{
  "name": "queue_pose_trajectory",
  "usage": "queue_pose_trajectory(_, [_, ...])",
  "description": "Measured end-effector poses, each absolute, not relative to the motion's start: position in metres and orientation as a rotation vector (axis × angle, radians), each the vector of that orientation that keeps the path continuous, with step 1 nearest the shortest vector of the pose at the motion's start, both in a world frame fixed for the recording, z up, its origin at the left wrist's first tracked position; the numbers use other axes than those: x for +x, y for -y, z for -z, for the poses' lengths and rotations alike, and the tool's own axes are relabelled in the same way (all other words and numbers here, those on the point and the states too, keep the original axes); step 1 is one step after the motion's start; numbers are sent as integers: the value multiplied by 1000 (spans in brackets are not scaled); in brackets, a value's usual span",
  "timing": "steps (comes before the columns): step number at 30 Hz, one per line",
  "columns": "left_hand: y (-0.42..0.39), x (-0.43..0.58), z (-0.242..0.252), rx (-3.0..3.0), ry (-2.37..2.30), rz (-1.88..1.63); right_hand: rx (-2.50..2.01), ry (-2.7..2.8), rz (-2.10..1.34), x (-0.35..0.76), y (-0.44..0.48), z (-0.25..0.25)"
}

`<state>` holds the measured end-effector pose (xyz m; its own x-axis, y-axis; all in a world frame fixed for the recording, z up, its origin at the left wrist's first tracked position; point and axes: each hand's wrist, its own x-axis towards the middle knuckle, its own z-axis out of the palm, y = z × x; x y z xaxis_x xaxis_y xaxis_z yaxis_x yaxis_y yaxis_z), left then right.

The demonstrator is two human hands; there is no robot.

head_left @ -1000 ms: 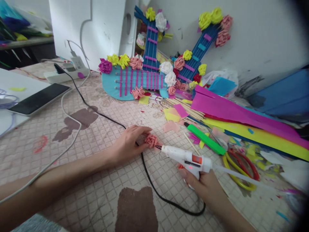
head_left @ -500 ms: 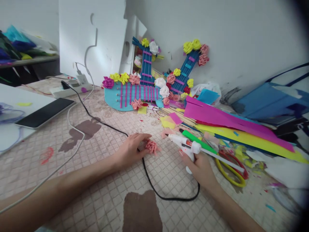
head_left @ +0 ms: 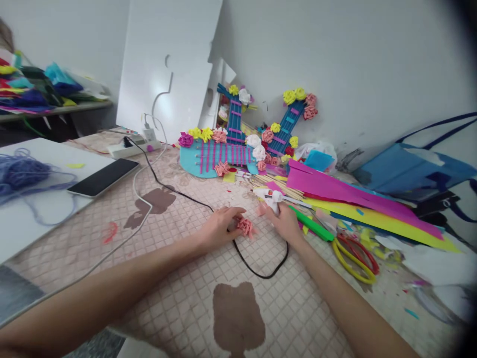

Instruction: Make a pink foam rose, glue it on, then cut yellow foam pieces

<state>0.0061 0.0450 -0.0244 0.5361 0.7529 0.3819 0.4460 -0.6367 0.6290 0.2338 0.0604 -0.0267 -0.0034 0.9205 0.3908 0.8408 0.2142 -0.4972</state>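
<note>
My left hand (head_left: 220,229) rests on the table with thumb and fingers closed on a pink crepe-paper rose (head_left: 245,226). In my right hand (head_left: 287,226) is a white hot glue gun (head_left: 275,196), its nozzle pointing left and a glue stick jutting from the back. The gun is just beyond the rose, apart from it. Its black cord (head_left: 261,274) loops in front of both hands. Behind them stands a blue craft piece (head_left: 201,158) with purple strips and paper flowers. A green stick-like item (head_left: 312,223) lies beside my right wrist.
Scissors (head_left: 352,268), paper scraps and magenta paper (head_left: 346,194) lie to the right, near a blue bag (head_left: 410,164). A phone (head_left: 104,178), purple yarn (head_left: 24,171) and power strip (head_left: 132,145) are on the left. A white cable (head_left: 122,243) crosses the table.
My right hand has carried the glue gun leftward and farther back over the table. The left hand keeps its hold on the rose. The camera view has turned somewhat left.
</note>
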Motion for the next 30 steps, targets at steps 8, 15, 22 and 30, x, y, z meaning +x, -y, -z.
queue_pose_trajectory(8, [-48,4,24,2353,-945,-870,-1483,1771,-227,248,-35,26])
queue_pose_trajectory(15, [-49,3,23,2357,-953,-852,-1473,1583,-229,260,28,13])
queue_pose_trajectory(22, [-51,4,23,2335,-947,-841,-1524,1476,-311,264,38,19])
queue_pose_trajectory(30, [-49,5,16,2373,-953,-789,-1419,1648,-270,251,35,16])
